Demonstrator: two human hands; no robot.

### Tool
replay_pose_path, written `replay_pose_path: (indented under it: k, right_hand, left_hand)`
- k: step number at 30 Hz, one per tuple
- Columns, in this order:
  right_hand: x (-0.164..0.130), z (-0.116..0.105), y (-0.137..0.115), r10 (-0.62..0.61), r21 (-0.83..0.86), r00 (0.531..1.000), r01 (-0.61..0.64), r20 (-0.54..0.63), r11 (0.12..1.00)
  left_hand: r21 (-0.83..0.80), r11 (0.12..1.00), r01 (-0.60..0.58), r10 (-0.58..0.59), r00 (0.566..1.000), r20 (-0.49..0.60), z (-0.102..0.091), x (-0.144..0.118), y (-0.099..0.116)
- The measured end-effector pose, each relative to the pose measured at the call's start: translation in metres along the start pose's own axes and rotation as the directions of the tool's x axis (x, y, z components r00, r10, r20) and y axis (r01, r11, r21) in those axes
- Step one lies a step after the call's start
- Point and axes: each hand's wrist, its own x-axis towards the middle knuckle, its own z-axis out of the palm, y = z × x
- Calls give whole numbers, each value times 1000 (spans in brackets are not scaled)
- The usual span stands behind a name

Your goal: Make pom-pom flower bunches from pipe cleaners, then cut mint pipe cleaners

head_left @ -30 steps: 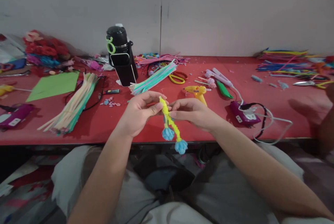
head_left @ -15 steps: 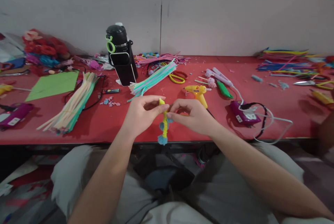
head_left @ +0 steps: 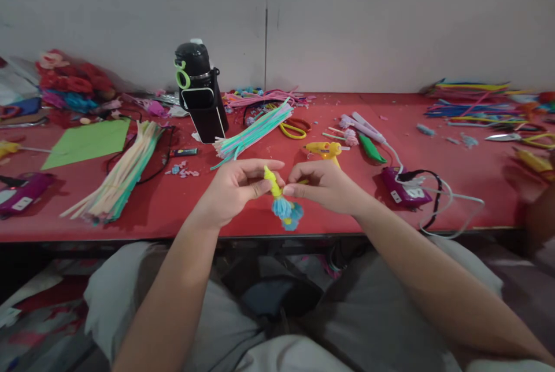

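- Landmark: the black bottle [head_left: 202, 91], upright towards the back of the red desk [head_left: 195, 216], with a light-green ring at its cap; I can read no brand on it.
- The yellow-and-blue flower piece [head_left: 281, 207] is in the person's hands, nearer the body than the bottle and right of it: yellow stem end up, fuzzy blue blooms hanging below.
- The left hand [head_left: 234, 190], nearer than the bottle and slightly right, is mostly closed, gripping the yellow end between thumb and fingers.
- The right hand [head_left: 323, 188], farther right of the bottle, has thumb and forefinger pinched together at the stem's side; a bit of yellow shows between its fingers.
- Right of the bottle and nearer, a yellow glue gun [head_left: 323, 148] bears a dark label, too small to read.
- Just right of the bottle lies a mint-and-lilac bundle [head_left: 255, 132].
- Close in front of the bottle, a dark tube [head_left: 184, 152] carries print I cannot make out.
- Far right of the bottle and nearer, a purple power block [head_left: 403, 190] shows pale patches, illegible.
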Motion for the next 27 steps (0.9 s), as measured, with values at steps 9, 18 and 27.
replay_pose_path:
  k: [9, 18, 27]
  right_hand:
    - [-1, 12, 1, 100, 380, 992, -120, 73, 917]
    - [-4, 21, 0, -35, -5, 974, 35, -225, 999]
    - [-1, 2, -1, -3, 20, 1000, 3, 19, 1000]
  left_hand:
    - [-177, 980, -87, 99, 993, 65, 0, 2, -6]
    - [243, 969, -38, 104, 959, -264, 10, 4, -3]
    - [234, 972, -13, 67, 972, -226, 4, 2, -5]
